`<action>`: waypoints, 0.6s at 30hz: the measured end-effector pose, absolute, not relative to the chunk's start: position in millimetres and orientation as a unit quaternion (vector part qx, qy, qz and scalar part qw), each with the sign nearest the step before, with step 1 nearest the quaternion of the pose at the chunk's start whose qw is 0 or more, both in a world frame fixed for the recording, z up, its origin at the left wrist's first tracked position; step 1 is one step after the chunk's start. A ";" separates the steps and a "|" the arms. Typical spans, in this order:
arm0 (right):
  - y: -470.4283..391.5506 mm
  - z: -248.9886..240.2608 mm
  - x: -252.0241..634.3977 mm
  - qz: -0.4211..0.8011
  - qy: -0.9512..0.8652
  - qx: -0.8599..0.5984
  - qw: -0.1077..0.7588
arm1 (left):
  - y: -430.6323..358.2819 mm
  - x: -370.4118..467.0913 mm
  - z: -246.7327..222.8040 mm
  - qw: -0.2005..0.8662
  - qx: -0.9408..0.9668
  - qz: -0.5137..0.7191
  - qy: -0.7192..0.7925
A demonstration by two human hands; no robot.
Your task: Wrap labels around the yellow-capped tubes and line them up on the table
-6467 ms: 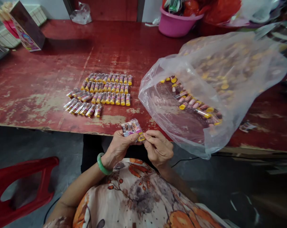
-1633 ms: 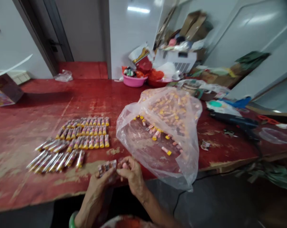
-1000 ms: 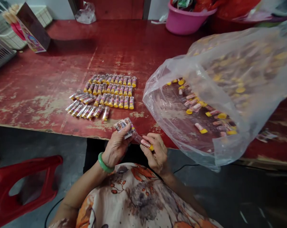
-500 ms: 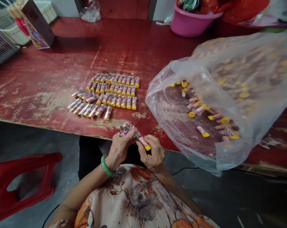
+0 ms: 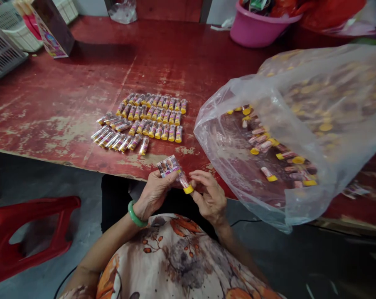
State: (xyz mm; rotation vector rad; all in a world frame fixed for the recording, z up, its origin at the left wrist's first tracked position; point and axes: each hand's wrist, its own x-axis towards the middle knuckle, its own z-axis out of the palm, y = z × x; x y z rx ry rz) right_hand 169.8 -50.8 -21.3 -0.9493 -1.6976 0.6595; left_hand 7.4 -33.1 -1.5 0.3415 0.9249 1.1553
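Between thumb and fingers my left hand (image 5: 153, 189) pinches printed labels (image 5: 168, 165) and a clear tube with a yellow cap (image 5: 185, 182). The tube slants down to the right, its cap lowest. Just right of that cap is my right hand (image 5: 210, 195), its fingers apart and nothing seen in them. Labelled tubes (image 5: 153, 114) lie in several rows on the red table (image 5: 63, 104), with more (image 5: 113, 137) slanted at their lower left. To the right, a clear plastic bag (image 5: 287, 95) lies with its mouth towards me, unlabelled tubes (image 5: 269, 174) inside.
A pink basin (image 5: 259, 27) stands at the back right. At the back left are a tall printed box (image 5: 55, 31) and plastic baskets (image 5: 3, 54). A red stool (image 5: 60, 236) is on the floor at the left.
My right hand has let go of the tube's yellow-capped end and moved slightly right, its fingers opening. The tube and labels remain in my left hand. The view has shifted a little.
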 end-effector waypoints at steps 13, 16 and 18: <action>-47.9 -21.5 150.3 0.119 -0.686 -0.407 0.591 | -42.2 14.7 -1.7 0.738 0.206 0.483 0.424; -48.1 -24.0 150.6 0.110 -0.692 -0.408 0.586 | -42.4 14.8 -2.3 0.735 0.202 0.484 0.430; -47.2 -25.5 149.8 0.106 -0.694 -0.411 0.582 | -41.9 14.0 -3.2 0.729 0.201 0.485 0.439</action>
